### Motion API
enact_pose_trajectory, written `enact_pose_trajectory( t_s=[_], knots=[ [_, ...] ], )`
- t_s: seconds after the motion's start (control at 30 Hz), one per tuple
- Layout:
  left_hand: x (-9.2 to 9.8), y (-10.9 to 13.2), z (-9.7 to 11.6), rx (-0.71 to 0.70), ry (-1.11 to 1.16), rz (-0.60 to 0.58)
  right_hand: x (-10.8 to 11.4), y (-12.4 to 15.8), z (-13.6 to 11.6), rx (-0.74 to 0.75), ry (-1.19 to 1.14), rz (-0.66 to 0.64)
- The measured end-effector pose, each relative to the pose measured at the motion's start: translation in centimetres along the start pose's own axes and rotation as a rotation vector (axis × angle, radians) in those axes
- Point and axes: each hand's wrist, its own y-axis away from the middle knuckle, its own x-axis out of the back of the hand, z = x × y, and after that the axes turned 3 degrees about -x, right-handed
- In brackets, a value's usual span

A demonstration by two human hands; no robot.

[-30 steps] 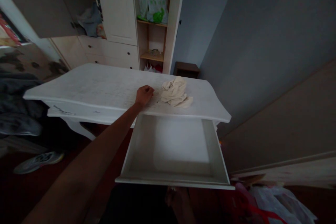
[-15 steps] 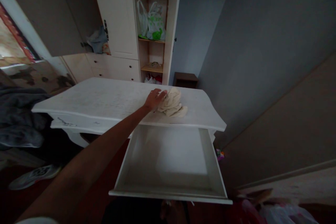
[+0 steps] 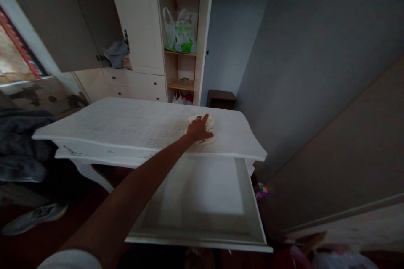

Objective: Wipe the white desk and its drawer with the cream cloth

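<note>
A dim bedroom with blue-grey walls; a white-painted wooden desk with a scuffed top stands across the middle of the view. The left hand is stretched out over the far right part of that top, its fingers curled down over a crumpled cream cloth, which shows only at the fingertips and just under the palm.

A second ago the hand lay on bare desk top with the cloth just to its right, loose and spread. Half a second ago the fingers reached the heap's near edge. Now the hand covers it and the cloth is bunched small beneath it. So the cloth appears to be gripped rather than lying free, though it still rests on the desk.

Below the wrist, nearer the person, a shallow white drawer hangs pulled out. Under its front edge a dark shape may be the right hand; open or closed, it is too dim to tell.

Beyond the hand stands a cream wardrobe with white-and-green plastic bags on a shelf. Far to the left, a grey sneaker lies on the floor.
</note>
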Motion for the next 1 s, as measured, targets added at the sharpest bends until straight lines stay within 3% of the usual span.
enact_pose_trajectory(
  t_s=[0.17,0.3,0.43,0.57,0.67,0.77,1.0],
  knots=[
    [-0.1,3.0,0.5,-0.123,0.034,0.099,0.2,-0.1,0.3,0.001,-0.032,-0.01],
    [0.4,8.6,1.2,-0.255,0.091,0.111,0.8,-0.3,0.9,0.001,-0.067,-0.032],
    [0.7,15.7,1.3,-0.41,0.056,0.009,1.5,-1.4,2.1,-0.013,-0.104,-0.06],
    [0.0,20.1,-0.3,-0.387,-0.09,-0.088,1.8,-2.8,2.8,-0.04,-0.209,-0.046],
    [-0.7,21.2,-2.5,-0.283,-0.169,-0.152,1.5,-2.7,2.4,-0.048,-0.252,-0.033],
    [-1.0,21.3,-4.1,-0.146,-0.202,-0.158,1.1,-1.9,1.6,-0.027,-0.231,-0.101],
    [-1.7,19.4,-4.0,0.099,-0.212,-0.136,-0.1,-0.4,0.5,0.054,-0.258,-0.038]
  ],
)
